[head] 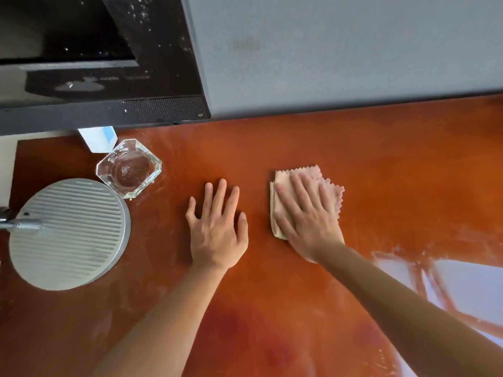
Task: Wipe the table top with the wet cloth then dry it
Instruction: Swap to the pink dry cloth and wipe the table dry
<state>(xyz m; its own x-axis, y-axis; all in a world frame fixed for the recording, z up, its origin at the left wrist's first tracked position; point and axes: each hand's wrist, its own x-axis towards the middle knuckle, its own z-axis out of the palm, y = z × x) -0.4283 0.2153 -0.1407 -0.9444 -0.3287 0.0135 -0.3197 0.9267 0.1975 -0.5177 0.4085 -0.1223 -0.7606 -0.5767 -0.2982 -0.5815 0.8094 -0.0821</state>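
Right hand (304,219) lay flat on the folded pink cloth (330,186), fingers straight, pressing not pinching. Left hand (216,227) rested flat on the bench (394,172), grip wide, holding nothing. Cloth sat mid-bench, right of the glass ashtray (129,168) and the round lamp base (68,234). Its long axis ran near-to-far, zigzag edge towards the far right and the wall. Judgement: keep the palm pressure even, overlap the strokes, work round the ashtray and lamp base. Streaks showed near right; can't tell whether the cloth was wet.
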